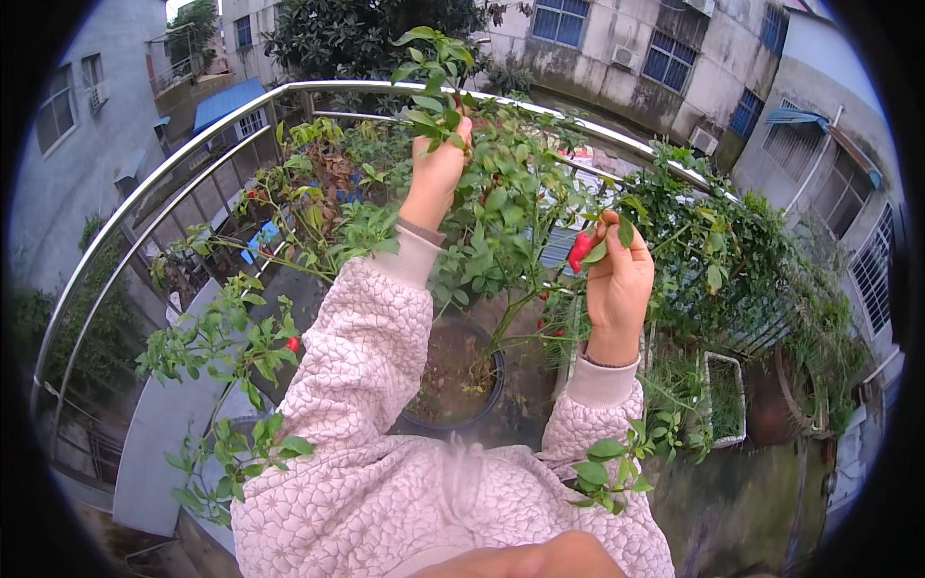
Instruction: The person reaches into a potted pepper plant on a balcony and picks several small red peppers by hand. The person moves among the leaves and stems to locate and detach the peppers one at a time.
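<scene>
A tall pepper plant (498, 209) with green leaves and small red fruits grows from a round dark pot (498, 376). My left hand (439, 166) is raised into the top of the plant, its fingers closed around a leafy stem (433, 119); leaves partly cover the fingertips. Lower and to the right, my right hand (620, 278) pinches a stem and leaf between thumb and fingers. A wrinkled red pepper (579, 251) hangs just left of those fingers; whether they touch it is unclear. Another red pepper (293, 344) hangs on a low branch at the left.
A curved metal railing (195, 144) runs around the plants. A pale slab (162, 433) lies at the left. At the right stand a white planter box (744, 404) with thin green shoots and a brown pot (767, 408). Climbing foliage (766, 267) covers the right railing.
</scene>
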Available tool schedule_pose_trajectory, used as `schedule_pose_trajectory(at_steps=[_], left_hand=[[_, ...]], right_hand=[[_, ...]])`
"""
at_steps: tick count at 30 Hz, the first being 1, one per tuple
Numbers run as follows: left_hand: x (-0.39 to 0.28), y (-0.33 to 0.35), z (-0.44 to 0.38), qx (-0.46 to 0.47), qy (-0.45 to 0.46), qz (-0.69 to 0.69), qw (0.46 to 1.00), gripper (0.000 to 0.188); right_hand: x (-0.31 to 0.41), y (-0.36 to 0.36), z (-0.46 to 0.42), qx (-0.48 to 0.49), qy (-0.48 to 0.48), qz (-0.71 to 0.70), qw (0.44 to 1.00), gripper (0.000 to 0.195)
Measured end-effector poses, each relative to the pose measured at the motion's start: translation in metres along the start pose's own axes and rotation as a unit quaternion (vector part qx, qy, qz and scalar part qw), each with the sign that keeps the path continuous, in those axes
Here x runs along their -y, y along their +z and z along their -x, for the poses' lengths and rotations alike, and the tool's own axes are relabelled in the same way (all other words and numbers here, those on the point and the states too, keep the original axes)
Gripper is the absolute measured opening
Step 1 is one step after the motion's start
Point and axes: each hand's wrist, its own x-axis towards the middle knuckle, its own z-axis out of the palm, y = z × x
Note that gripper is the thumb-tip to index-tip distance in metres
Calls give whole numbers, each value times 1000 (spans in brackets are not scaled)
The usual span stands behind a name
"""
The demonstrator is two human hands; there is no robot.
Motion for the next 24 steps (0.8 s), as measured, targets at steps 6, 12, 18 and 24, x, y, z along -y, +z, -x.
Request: schedule_pose_trajectory(at_steps=[6,12,18,24], left_hand=[[-10,7,63,-36,272,-192,942,32],[-25,-1,147,308,190,-182,914,28],[-14,-26,156,350,125,-214,904,13],[-1,-32,166,186,110,-271,938,16]], right_hand=[[-2,1,21,-4,45,23,999,16],[-14,-4,58,112,198,-9,974,15],[-33,-17,73,132,310,-82,938,21],[-49,-5,87,103,78,200,971,24]])
